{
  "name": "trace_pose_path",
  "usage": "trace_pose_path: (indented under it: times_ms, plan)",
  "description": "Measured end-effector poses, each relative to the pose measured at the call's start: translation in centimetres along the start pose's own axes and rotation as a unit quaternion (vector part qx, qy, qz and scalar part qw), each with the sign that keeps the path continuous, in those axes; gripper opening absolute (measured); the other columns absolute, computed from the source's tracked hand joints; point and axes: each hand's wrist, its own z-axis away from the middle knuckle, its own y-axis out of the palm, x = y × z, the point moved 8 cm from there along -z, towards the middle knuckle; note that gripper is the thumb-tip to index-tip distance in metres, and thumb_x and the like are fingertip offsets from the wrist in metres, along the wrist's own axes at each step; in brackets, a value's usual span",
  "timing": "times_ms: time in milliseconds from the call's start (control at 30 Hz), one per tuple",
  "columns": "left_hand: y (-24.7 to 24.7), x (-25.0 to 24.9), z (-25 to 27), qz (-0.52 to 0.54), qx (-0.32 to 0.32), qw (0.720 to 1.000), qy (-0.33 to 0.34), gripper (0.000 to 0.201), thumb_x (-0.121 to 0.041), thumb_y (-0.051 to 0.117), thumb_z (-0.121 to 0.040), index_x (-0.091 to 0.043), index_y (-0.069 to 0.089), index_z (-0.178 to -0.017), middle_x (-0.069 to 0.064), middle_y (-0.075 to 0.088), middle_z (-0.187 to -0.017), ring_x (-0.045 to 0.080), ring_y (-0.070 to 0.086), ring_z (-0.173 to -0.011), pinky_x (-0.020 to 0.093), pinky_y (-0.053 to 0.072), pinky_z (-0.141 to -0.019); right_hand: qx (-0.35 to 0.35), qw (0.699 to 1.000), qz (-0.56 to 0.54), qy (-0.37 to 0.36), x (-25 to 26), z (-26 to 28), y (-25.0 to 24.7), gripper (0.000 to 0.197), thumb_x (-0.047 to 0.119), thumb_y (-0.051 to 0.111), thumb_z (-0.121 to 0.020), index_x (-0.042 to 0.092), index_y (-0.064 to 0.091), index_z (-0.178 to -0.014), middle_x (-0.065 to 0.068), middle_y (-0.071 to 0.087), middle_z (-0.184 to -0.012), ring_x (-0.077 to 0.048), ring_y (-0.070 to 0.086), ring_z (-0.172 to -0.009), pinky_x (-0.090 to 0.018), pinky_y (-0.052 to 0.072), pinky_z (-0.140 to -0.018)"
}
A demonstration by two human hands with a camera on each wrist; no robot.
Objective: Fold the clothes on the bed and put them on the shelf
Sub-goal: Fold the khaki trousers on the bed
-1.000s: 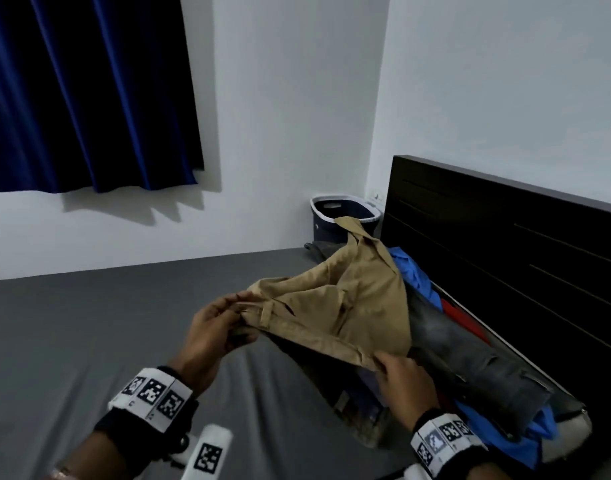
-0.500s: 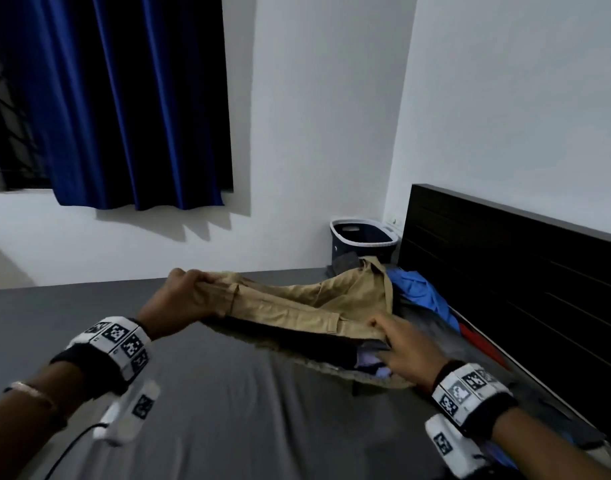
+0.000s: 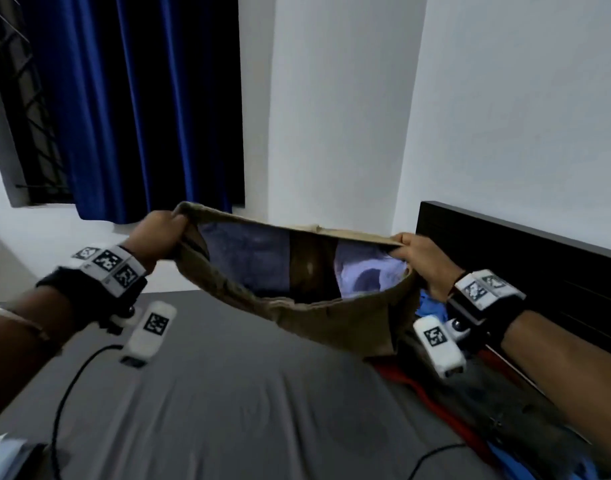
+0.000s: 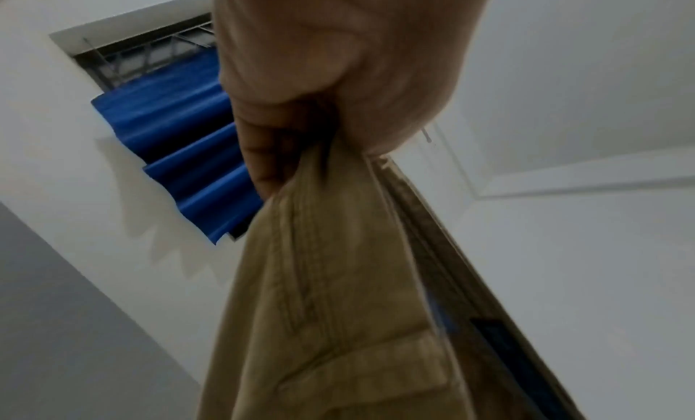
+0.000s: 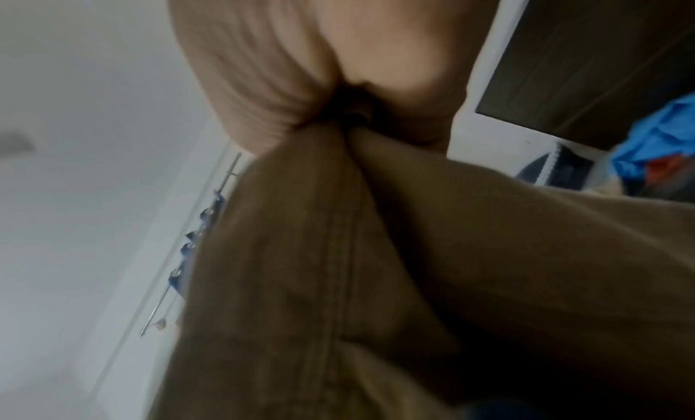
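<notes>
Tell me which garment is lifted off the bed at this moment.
The khaki trousers: the left hand and right hand grip the waistband and stretch it in the air. The blue garment, red garment and dark jeans lie by the headboard.

Grey bed [image 3: 228, 393] bears clothes pile [image 3: 505, 403] (headboard side)

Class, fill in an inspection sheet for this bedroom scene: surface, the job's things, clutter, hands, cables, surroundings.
Surface: grey bed sheet, mostly bare.
Job's things: khaki trousers held up off the bed, waistband spread open; clothes pile by the headboard.
Clutter: an unclear object at the lower left corner.
Hands: left hand and right hand each grip a waistband end.
Cables: black cable trailing over the sheet.
Surroundings: blue curtain, white walls.
</notes>
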Motion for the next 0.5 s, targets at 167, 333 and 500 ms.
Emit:
trace_pose_path:
  times_ms: [167,333,500]
  plan:
    - [-5.4,-5.5,1.0,0.102,0.059,0.989,0.085,0.021,-0.013,0.045,-0.1,-0.016,0.065,-0.1,0.009,0.065,-0.084,0.019,0.061,-0.068,0.028,0.052,-0.054,0.123,0.946,0.283,-0.102,6.3,-2.0,-1.9,0.031,-0.004,0.074,-0.072,0.016,0.064,-0.094,-0.009,0.071,-0.092,-0.023,0.067,-0.083,-0.036,0.052,-0.072]
    - [-7.9,-7.1,-0.2,-0.07,0.021,0.989,0.13,0.02,-0.013,0.042,-0.098,-0.023,0.056,-0.088,0.012,0.057,-0.084,0.025,0.052,-0.07,0.035,0.044,-0.06,-0.19,0.887,0.4,-0.132,12.9,-4.6,-7.1,0.028,-0.003,0.058,-0.077,0.02,0.069,-0.09,-0.013,0.071,-0.096,-0.026,0.064,-0.074,-0.025,0.049,-0.063]
    - [-11.0,-8.2,-1.5,-0.162,-0.127,0.965,0.165,0.012,-0.007,0.048,-0.089,-0.017,0.054,-0.091,0.011,0.059,-0.086,0.028,0.053,-0.079,0.032,0.039,-0.063,-0.222,0.96,0.128,-0.109,16.1,-6.0,-6.6,0.037,-0.001,0.046,-0.081,0.022,0.07,-0.099,-0.009,0.066,-0.106,-0.028,0.068,-0.079,-0.034,0.059,-0.055]
